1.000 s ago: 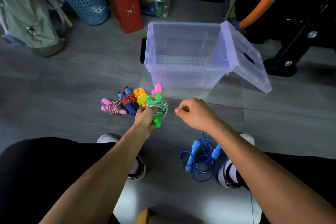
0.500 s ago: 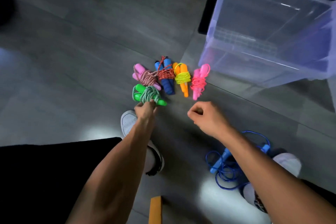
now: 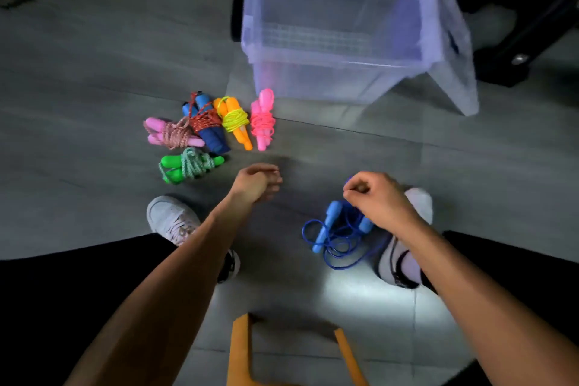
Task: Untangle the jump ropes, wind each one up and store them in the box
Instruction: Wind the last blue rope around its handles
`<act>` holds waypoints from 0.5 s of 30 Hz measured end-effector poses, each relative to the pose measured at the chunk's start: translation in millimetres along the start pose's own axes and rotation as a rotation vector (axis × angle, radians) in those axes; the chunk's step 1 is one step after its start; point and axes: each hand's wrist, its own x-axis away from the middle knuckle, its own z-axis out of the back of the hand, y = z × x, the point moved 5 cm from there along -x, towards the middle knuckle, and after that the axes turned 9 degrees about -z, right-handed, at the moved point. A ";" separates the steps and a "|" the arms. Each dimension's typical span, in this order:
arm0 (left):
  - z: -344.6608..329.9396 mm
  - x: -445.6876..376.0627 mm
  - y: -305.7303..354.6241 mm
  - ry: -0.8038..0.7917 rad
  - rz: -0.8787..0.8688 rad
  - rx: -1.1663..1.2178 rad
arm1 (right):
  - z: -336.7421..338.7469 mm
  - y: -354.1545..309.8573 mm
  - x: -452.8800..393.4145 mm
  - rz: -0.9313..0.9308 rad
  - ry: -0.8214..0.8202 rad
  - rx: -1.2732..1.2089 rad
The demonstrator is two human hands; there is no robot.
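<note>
Five wound jump ropes lie on the floor in front of the clear plastic box (image 3: 329, 78): pink handles with speckled rope (image 3: 172, 133), blue handles with red rope (image 3: 205, 122), orange with yellow rope (image 3: 235, 121), all pink (image 3: 262, 119), and green with pale green rope (image 3: 188, 166). A loose blue jump rope (image 3: 332, 229) lies tangled by my right shoe. My left hand (image 3: 257, 182) hovers right of the green rope, fingers loosely curled, holding nothing. My right hand (image 3: 376, 197) is curled over the blue rope's upper part; whether it touches the cord is hidden.
The box's lid (image 3: 451, 50) leans open against its right side. My white shoes (image 3: 172, 216) stand on the grey tiles either side of the blue rope. An orange stool frame (image 3: 241, 351) is at the bottom. Dark equipment (image 3: 517, 41) stands at the right.
My left hand has let go of the green rope, which now lies on the floor beside the pink one, and has drawn back rightward. My right hand has moved down over the blue rope.
</note>
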 end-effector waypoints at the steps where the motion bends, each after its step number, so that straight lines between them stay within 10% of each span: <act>1: -15.8 1.5 -2.5 -0.024 0.000 -0.062 | 9.8 17.2 1.1 -0.051 0.040 -0.063; 15: -150.4 -23.5 -99.5 -0.123 -0.162 -1.117 | 20.4 178.7 12.2 -0.316 0.108 -0.309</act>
